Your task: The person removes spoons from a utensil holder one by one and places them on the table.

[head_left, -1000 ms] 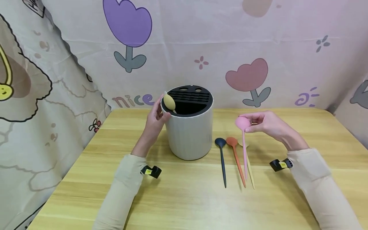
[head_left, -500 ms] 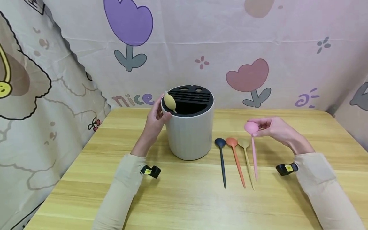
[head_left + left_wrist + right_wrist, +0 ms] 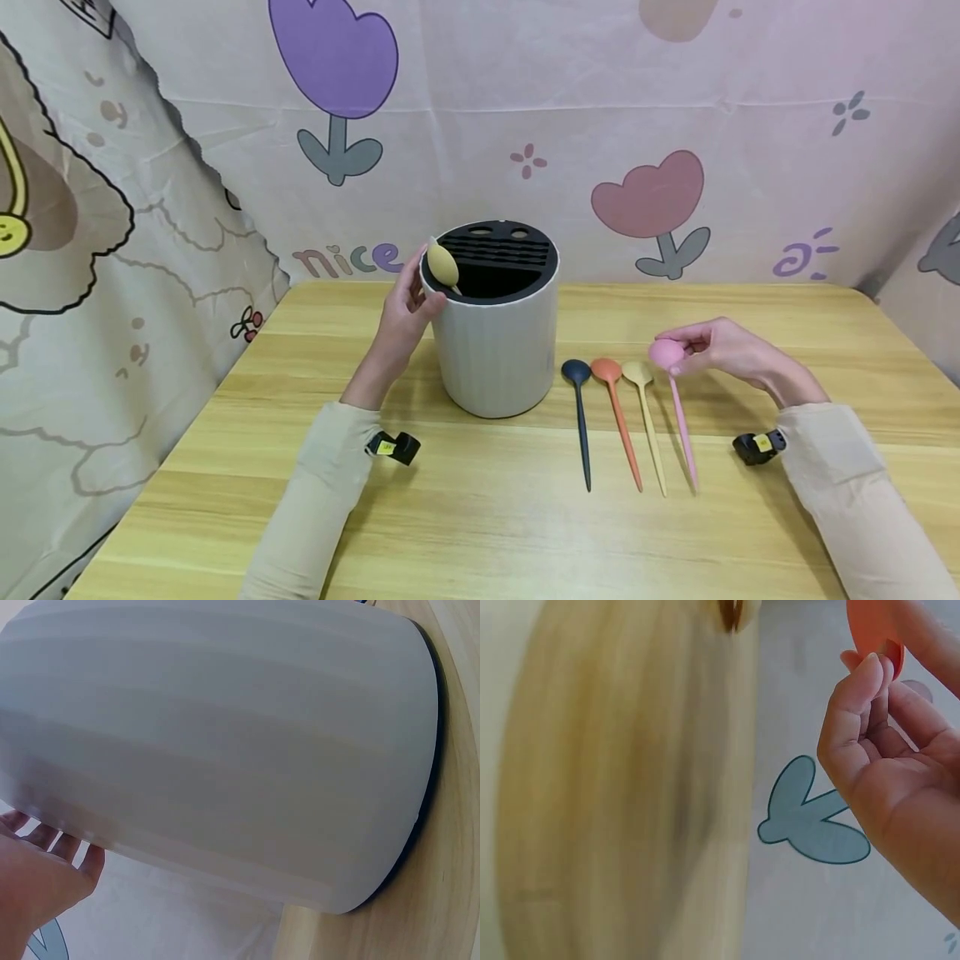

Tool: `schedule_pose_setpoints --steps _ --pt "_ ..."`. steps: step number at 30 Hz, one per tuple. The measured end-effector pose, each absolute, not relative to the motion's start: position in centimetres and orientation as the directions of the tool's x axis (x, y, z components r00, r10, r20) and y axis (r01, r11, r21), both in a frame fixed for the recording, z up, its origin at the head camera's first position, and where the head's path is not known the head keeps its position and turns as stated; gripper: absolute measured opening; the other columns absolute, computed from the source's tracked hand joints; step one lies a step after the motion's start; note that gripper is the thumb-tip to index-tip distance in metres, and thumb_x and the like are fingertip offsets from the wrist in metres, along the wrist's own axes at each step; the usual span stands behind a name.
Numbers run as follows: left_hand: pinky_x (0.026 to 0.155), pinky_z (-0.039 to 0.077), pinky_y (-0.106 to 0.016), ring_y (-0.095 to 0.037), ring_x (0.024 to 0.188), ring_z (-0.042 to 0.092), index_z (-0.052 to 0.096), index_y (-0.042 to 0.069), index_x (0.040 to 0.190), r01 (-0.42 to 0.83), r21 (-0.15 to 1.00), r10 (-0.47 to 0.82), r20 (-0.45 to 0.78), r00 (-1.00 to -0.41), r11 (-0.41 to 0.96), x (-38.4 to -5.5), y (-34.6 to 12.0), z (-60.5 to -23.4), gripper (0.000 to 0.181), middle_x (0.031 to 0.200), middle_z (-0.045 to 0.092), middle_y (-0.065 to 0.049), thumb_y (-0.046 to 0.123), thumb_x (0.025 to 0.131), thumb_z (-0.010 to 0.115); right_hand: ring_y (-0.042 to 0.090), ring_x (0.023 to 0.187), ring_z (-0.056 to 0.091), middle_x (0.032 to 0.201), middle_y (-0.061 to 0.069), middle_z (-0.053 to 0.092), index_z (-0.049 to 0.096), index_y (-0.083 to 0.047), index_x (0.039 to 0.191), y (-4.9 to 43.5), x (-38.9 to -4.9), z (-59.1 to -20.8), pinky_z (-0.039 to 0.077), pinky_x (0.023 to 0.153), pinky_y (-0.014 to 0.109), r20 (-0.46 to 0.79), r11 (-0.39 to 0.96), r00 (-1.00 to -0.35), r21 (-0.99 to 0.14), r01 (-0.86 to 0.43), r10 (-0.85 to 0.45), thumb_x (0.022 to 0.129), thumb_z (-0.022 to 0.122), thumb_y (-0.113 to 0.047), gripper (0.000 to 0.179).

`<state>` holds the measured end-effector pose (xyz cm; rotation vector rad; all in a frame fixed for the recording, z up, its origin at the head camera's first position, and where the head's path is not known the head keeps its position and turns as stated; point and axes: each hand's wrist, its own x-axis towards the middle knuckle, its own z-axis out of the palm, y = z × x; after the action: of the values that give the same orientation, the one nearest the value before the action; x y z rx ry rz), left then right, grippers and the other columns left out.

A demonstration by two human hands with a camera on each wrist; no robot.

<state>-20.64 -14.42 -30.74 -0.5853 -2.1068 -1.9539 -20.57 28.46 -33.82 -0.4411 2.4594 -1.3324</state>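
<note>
My left hand (image 3: pixel 403 315) grips the left side of a white ribbed utensil holder (image 3: pixel 495 358) near its rim, thumb in front. In the left wrist view, its fingertips rest along the wall of the holder (image 3: pixel 225 750). A yellow utensil with a rounded, pointed head (image 3: pixel 442 265) leans in the holder's black slotted top. My right hand (image 3: pixel 722 350) pinches a pink spoon (image 3: pixel 666 354) by its bowl, the handle slanting down toward me, close over the table. Left of it lie a dark blue spoon (image 3: pixel 576 372), an orange spoon (image 3: pixel 607 371) and a pale yellow spoon (image 3: pixel 638 373), side by side.
The wooden table (image 3: pixel 480 517) stretches in front of the holder and to both sides. A printed cloth (image 3: pixel 480 108) hangs behind the table's back edge and down the left. Each wrist carries a small black camera, such as the left camera (image 3: pixel 405 448).
My right hand has moved the pink spoon right, toward me and down, from over the pale yellow spoon to beside it. My left hand and the holder stay put.
</note>
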Motion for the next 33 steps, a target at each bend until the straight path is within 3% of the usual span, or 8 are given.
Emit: schedule_pose_setpoints --steps 33 --pt "0.114 0.024 -0.038 -0.018 0.143 0.024 0.022 0.006 0.153 0.425 0.902 0.14 0.413 -0.9 0.071 -20.5 -14.4 -30.8 0.122 0.156 0.026 -0.009 0.08 0.066 0.063 0.023 0.098 0.062 0.111 0.022 0.066 0.052 0.018 0.126 29.5 -21.1 -35.5 0.05 0.078 0.021 -0.168 0.658 -0.886 -0.73 -0.184 -0.433 0.08 0.08 -0.015 0.063"
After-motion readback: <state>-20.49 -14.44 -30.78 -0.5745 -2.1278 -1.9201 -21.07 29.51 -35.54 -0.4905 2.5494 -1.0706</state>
